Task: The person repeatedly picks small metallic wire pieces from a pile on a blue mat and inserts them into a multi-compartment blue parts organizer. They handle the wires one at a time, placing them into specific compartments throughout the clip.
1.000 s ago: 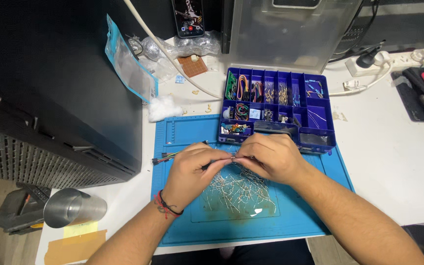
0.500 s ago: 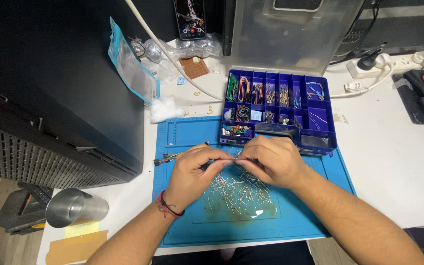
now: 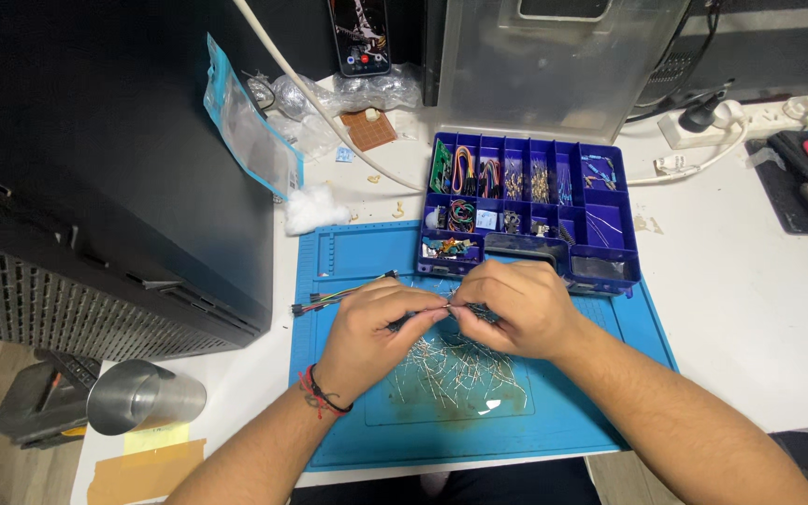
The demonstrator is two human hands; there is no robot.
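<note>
My left hand [image 3: 371, 335] and my right hand [image 3: 514, 307] meet over a blue work mat [image 3: 348, 257]. Their fingertips pinch one small thin wire piece [image 3: 448, 307] between them. My left hand also grips a bundle of coloured jumper wires [image 3: 340, 296] that sticks out to the left. Under the hands lies a loose pile of thin metal leads [image 3: 460, 369] on the mat. A red thread band circles my left wrist.
A purple compartment box [image 3: 610, 257] of small electronic parts stands just beyond the hands. A black computer case [image 3: 95, 159] fills the left. A metal cup [image 3: 137, 397], a power strip [image 3: 731, 122], a phone [image 3: 359, 33] and a clear plastic bin [image 3: 554, 61] surround the white desk.
Both hands stay together over the pile; the fingertips have shifted slightly while working the small piece. The view has drifted a little.
</note>
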